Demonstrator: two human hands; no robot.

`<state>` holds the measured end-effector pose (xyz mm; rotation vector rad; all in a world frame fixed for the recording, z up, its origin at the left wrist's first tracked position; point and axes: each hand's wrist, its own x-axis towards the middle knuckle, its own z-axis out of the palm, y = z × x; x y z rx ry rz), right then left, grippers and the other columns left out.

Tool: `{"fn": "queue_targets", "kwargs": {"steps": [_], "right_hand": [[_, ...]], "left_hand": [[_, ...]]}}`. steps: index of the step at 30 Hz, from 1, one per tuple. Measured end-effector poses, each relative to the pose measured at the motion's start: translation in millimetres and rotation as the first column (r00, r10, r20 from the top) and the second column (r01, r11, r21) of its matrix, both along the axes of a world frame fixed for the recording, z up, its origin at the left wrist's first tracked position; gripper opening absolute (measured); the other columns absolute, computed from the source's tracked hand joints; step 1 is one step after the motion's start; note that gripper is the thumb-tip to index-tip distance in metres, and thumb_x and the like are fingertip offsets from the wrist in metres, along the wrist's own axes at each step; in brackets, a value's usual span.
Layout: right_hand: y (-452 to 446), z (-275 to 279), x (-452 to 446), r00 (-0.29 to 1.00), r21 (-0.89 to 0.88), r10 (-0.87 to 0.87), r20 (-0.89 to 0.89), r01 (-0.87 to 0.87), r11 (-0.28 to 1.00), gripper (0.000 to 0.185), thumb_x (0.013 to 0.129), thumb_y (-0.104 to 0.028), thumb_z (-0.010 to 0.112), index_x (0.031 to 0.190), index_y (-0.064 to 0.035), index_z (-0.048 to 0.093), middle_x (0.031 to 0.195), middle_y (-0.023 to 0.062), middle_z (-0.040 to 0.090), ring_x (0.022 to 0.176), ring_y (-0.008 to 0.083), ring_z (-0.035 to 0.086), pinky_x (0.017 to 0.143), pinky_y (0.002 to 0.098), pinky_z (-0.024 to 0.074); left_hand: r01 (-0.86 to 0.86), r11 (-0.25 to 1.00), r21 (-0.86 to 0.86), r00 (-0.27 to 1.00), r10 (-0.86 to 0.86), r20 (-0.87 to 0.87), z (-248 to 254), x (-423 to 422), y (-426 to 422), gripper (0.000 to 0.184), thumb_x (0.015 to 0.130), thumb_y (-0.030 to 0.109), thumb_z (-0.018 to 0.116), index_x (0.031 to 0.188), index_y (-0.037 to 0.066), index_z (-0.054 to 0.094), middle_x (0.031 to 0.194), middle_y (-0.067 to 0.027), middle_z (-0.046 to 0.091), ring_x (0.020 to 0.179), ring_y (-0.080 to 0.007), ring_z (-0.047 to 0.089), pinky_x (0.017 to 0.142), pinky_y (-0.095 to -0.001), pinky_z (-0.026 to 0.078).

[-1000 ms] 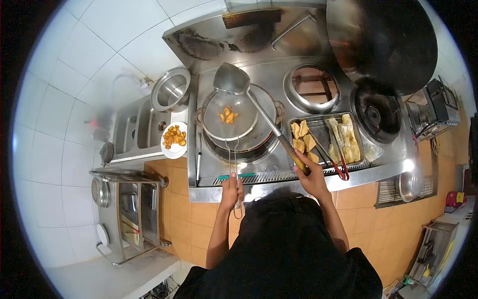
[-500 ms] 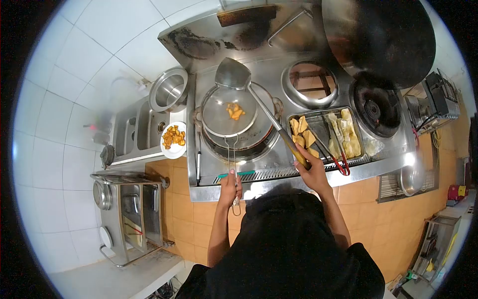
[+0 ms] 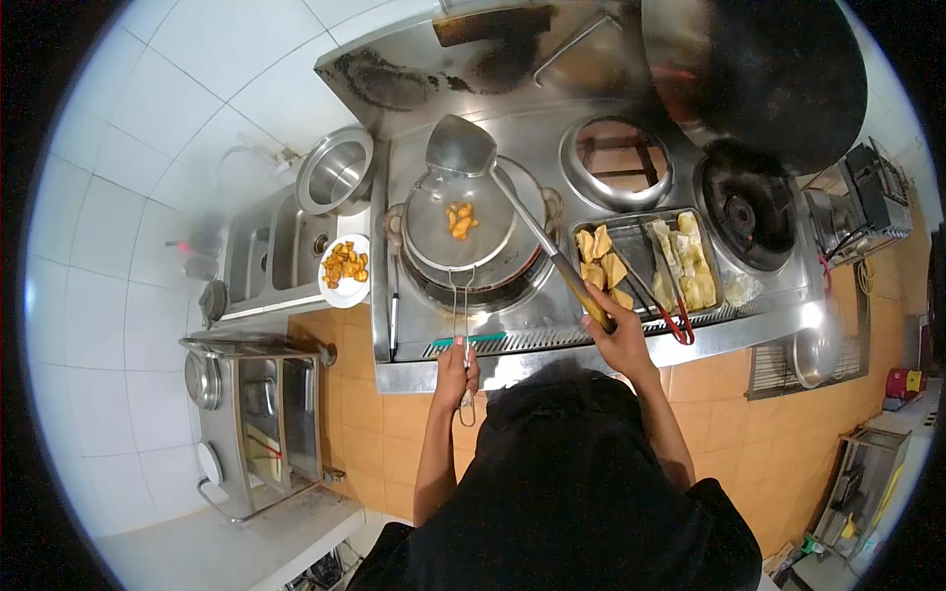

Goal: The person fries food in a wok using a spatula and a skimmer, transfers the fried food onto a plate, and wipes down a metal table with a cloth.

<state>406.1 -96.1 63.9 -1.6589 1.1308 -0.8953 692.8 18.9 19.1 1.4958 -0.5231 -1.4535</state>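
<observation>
Your sleeves and top (image 3: pixel 611 473) are plain black. The floor (image 3: pixel 724 424) shows orange-tan squares, and the wall tiles (image 3: pixel 153 325) are pale bluish white with thin grey lines. You have golden-orange pieces in the silvery strainer (image 3: pixel 434 231), and browner orange ones on the white plate (image 3: pixel 330 291). Your spatula (image 3: pixel 552 251) is grey metal with a yellow-brown grip end; the tongs (image 3: pixel 680 330) have red handles. A green strip (image 3: pixel 488 338) crosses the silvery surface (image 3: pixel 419 377).
</observation>
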Motion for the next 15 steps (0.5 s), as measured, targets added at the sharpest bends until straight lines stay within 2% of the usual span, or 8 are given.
{"fn": "queue_targets", "kwargs": {"steps": [1,5,8,10,15], "right_hand": [[0,-1,0,1.000,0.013,0.006,0.030,-0.007,1.000,0.050,0.088,-0.006,0.066,0.137,-0.0066,0.055,0.124,0.0224,0.063,0.118,0.0306,0.061,0.098,0.0343,0.0450],[-1,6,2,1.000,0.004,-0.006,0.014,0.006,1.000,0.050,0.088,-0.006,0.066,0.137,-0.0067,0.055,0.123,0.0226,0.064,0.116,0.0304,0.062,0.098,0.0339,0.0448],[1,5,0,1.000,0.004,-0.010,-0.012,0.010,1.000,0.050,0.088,-0.007,0.066,0.137,-0.0072,0.055,0.122,0.0223,0.064,0.115,0.0300,0.063,0.098,0.0337,0.0445],[0,2,-2,1.000,0.028,0.026,0.005,-0.026,0.999,0.052,0.089,-0.003,0.066,0.139,-0.0027,0.052,0.125,0.0168,0.065,0.110,0.0153,0.059,0.095,0.0284,0.0445],[-2,3,-1,0.999,-0.020,-0.003,-0.045,0.002,1.000,0.052,0.089,-0.003,0.066,0.139,-0.0049,0.053,0.120,0.0154,0.066,0.105,0.0141,0.059,0.091,0.0278,0.0456]], "left_hand": [[-0.009,1.000,-0.009,0.999,0.009,-0.038,-1,-2,0,0.047,0.104,0.047,0.036,0.077,0.009,0.043,0.050,0.0000,0.034,0.037,-0.0099,0.033,0.035,-0.0266,0.032],[0.024,0.998,0.054,1.000,-0.023,-0.010,2,-5,2,0.048,0.103,0.049,0.038,0.075,0.011,0.042,0.049,0.0022,0.031,0.037,-0.0088,0.031,0.035,-0.0267,0.030],[0.016,1.000,-0.003,0.998,-0.016,0.058,7,-3,-2,0.049,0.104,0.048,0.036,0.074,0.010,0.043,0.050,0.0004,0.034,0.038,-0.0097,0.032,0.037,-0.0277,0.032],[0.030,1.000,-0.002,0.998,-0.030,0.062,2,-1,-2,0.050,0.104,0.049,0.035,0.075,0.010,0.043,0.050,0.0003,0.034,0.039,-0.0101,0.032,0.037,-0.0276,0.032],[0.053,0.999,0.001,0.996,-0.053,0.068,9,1,0,0.049,0.105,0.048,0.035,0.076,0.009,0.043,0.050,0.0000,0.034,0.038,-0.0101,0.032,0.036,-0.0271,0.031]]}}
